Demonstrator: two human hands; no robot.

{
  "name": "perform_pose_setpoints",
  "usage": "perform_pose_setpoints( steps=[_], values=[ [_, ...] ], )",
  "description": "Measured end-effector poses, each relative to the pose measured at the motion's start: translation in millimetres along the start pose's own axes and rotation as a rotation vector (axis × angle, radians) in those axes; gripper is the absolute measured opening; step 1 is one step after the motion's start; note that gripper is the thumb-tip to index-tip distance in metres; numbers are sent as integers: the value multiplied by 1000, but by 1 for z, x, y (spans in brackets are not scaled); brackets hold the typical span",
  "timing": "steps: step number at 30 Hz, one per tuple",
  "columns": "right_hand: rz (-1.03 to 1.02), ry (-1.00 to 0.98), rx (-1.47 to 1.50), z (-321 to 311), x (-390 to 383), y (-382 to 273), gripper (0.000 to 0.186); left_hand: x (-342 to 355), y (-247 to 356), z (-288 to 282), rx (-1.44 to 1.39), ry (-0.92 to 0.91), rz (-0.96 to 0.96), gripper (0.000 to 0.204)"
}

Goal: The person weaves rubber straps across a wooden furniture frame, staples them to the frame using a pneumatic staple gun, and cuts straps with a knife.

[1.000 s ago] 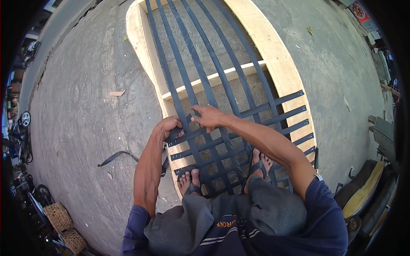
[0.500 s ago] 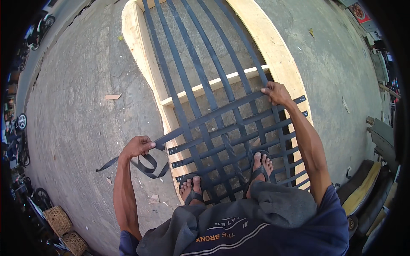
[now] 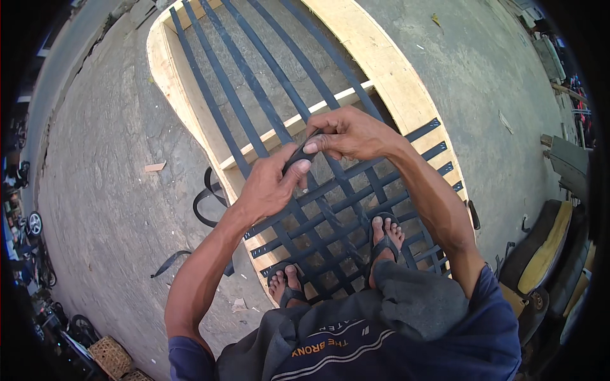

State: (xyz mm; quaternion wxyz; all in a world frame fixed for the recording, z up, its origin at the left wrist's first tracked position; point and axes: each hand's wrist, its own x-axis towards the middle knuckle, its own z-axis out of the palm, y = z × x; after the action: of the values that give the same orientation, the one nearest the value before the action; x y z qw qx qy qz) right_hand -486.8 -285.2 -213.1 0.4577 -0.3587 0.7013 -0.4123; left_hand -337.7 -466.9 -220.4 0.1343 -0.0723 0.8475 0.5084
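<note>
My left hand (image 3: 274,183) and my right hand (image 3: 352,134) are close together above the middle of a curved wooden frame (image 3: 400,60). Both pinch a dark webbing strap (image 3: 300,154), a short piece of which shows between the fingers. Beyond the left rail, a loose length of strap (image 3: 204,206) hangs in a loop, and a strap end (image 3: 170,261) lies on the ground. Lengthwise straps (image 3: 244,73) run along the frame, woven nearer me with crosswise straps (image 3: 422,130) fastened to the rails. My forearms hide part of the weave.
My sandalled feet (image 3: 386,238) stand on the woven near part. A wooden crossbar (image 3: 346,98) spans the frame beneath my hands. Wood scraps (image 3: 154,167) lie on the concrete at left. Dark padded pieces (image 3: 540,254) stand at right, a woven basket (image 3: 109,355) at lower left.
My hands have come from the two rails to meet over the frame's middle, the strap pinched in both. The loose strap has shifted at left. The view has turned slightly.
</note>
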Motion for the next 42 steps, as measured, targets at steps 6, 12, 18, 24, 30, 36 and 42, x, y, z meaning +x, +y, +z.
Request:
perform_pose_setpoints(
  steps=[6, 12, 18, 24, 30, 36, 42],
  values=[
    [319, -30, -217, 26, 34, 75, 30, 31, -96, 50, 728, 10, -347, 29],
    [518, -272, -160, 73, 61, 117, 41, 65, -149, 76, -499, -147, -730, 15],
    [415, -210, -397, 75, 55, 133, 30, 57, -141, 72, -288, -173, -678, 23],
    [678, 315, -781, -117, -63, 146, 25, 47, -66, 55, 417, 9, -293, 36],
    [451, 170, -457, -113, -78, 63, 21, 94, 6, 49, 154, 146, 220, 39],
    [230, 259, -549, -100, -64, 52, 22, 133, 65, 77, 354, -113, -70, 39],
    [529, 35, -283, -66, -30, 135, 36, 189, -59, 139, 585, -430, -492, 18]
  ],
)
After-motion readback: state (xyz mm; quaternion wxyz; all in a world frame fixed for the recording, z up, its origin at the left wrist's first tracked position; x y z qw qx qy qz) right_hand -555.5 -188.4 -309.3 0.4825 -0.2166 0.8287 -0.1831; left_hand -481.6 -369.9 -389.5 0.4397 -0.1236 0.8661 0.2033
